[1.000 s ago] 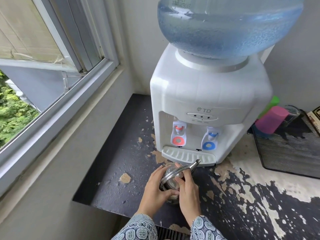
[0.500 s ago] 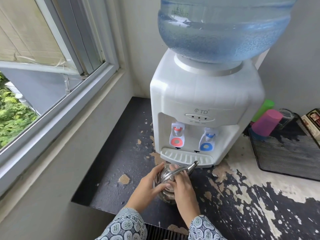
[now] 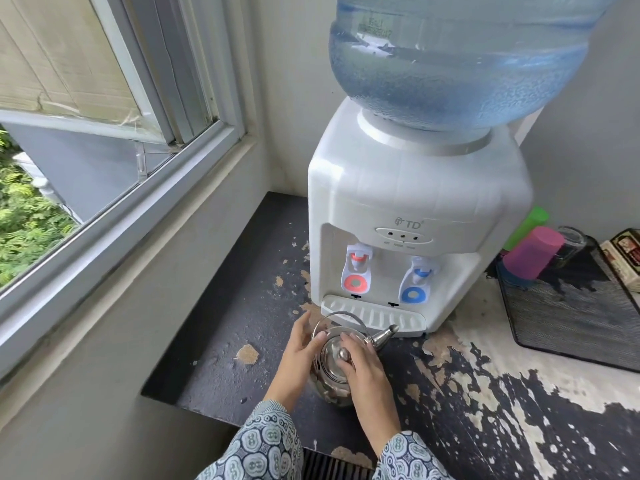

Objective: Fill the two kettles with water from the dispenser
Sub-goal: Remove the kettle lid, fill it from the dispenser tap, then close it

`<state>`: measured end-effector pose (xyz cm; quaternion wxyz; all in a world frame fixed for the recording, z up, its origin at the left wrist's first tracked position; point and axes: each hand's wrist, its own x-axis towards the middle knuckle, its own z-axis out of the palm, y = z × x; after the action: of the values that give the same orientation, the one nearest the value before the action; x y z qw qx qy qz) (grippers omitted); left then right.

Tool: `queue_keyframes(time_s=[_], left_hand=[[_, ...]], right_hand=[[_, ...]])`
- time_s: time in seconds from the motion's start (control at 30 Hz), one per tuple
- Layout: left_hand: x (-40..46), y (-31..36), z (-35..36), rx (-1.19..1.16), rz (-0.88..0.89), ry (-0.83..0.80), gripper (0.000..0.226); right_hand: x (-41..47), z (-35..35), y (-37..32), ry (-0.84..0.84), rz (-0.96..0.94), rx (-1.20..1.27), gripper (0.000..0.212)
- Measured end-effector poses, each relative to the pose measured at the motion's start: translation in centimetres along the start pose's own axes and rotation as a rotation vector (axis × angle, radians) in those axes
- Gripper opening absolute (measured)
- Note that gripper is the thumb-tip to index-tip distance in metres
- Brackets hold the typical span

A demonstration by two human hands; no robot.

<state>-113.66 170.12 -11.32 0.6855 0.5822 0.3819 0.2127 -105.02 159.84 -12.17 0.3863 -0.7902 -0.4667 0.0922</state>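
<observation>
Two hands are closing around one kettle (image 3: pixel 337 363), which is standing on the counter (image 3: pixel 228 341) just short of the dispenser (image 3: pixel 415 209). Left hand (image 3: pixel 298 355) is lying against the kettle's left flank, fingers fairly straight and pointing forward, touching the steel rather than curling round it. Right hand (image 3: pixel 363 365) is resting over the lid (image 3: pixel 334 356), fingers bent across the top next to the knob (image 3: pixel 345 355); whether it is pinching the lid or only pressing it is hard to tell. Beyond both hands the wire handle (image 3: pixel 341 315) is arching up, and the spout (image 3: pixel 383 336) is pointing forward and to the right of the right hand, so the kettle's long axis is running toward the drip tray (image 3: pixel 374 315). Red tap (image 3: pixel 356 271) is sitting forward of the hands, blue tap (image 3: pixel 417 282) forward and further right; both are above the tray. The lid looks to be covering the mouth, so it probably has to come off before filling, and the raised handle is likely to crowd the tap. Far right of the right hand, a pink cup (image 3: pixel 531 252) is standing by a mesh tray (image 3: pixel 571 317), well apart. No second kettle is showing.
</observation>
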Motion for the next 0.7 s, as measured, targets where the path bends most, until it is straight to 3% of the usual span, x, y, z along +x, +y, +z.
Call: queue_keyframes(time_s=[0.17, 0.3, 0.4, 0.53, 0.7], left_hand=[[1.0, 1.0, 0.0, -0.004, -0.041, 0.016, 0.04], [0.4, 0.4, 0.9, 0.197, 0.091, 0.072, 0.032], [-1.6, -1.9, 1.0, 0.306, 0.172, 0.019, 0.042], [-2.3, -3.4, 0.8, 0.465, 0.229, -0.101, 0.084], [-2.0, -3.2, 0.7, 0.51, 0.217, -0.077, 0.071]], right_hand=[[0.3, -0.2, 0.7, -0.035, -0.124, -0.197, 0.042], [1.2, -0.8, 1.7, -0.175, -0.12, -0.261, 0.039], [1.5, -0.9, 1.8, -0.236, -0.109, -0.192, 0.043], [1.5, -0.3, 1.9, -0.187, -0.035, -0.027, 0.037], [1.5, 0.2, 1.7, -0.157, 0.041, 0.071, 0.039]])
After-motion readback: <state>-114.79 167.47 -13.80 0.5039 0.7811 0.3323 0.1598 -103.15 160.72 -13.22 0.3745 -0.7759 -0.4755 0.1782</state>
